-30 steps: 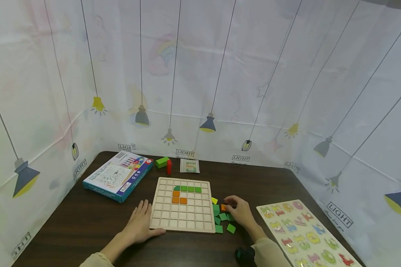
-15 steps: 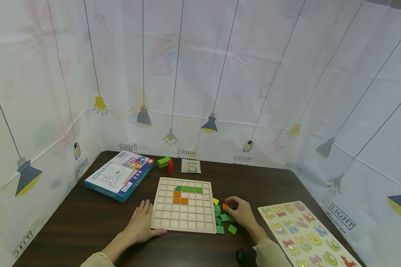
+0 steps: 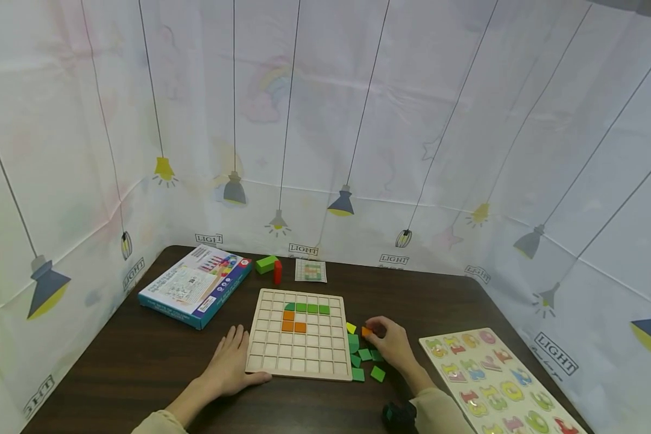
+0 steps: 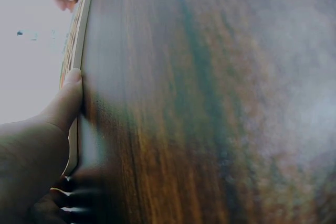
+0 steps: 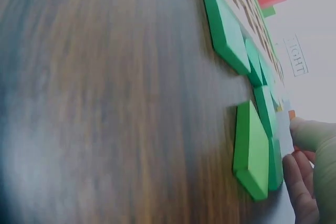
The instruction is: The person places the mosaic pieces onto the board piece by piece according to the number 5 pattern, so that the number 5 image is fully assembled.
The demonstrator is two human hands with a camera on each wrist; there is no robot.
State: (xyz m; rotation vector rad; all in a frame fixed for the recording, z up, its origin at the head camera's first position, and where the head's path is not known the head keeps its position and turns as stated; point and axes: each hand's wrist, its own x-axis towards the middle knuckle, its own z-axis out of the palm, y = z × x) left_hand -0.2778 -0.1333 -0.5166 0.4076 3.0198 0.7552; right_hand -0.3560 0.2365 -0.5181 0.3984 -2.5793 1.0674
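Observation:
A wooden grid board (image 3: 299, 349) lies in the middle of the table; a row of green pieces (image 3: 313, 308) and several orange squares (image 3: 288, 326) sit in its cells. My left hand (image 3: 228, 364) rests along the board's left side, fingers extended, thumb at its front corner; in the left wrist view the thumb (image 4: 67, 95) touches the board's edge. Just right of the board, my right hand (image 3: 393, 345) pinches an orange block (image 3: 366, 331) between thumb and fingers. Loose green blocks (image 3: 364, 354) and a yellow piece (image 3: 351, 327) lie beside and below that hand.
A boxed game (image 3: 195, 286) lies at the back left. Near it are a green block (image 3: 266, 264), a red piece (image 3: 278, 272) standing upright and a pattern card (image 3: 310, 270). A wooden puzzle board (image 3: 499, 386) fills the right side. Fabric walls surround the table.
My right hand has moved slightly away from me with the orange block in its pinch. The left hand stays at the board, and the head view has shifted a little.

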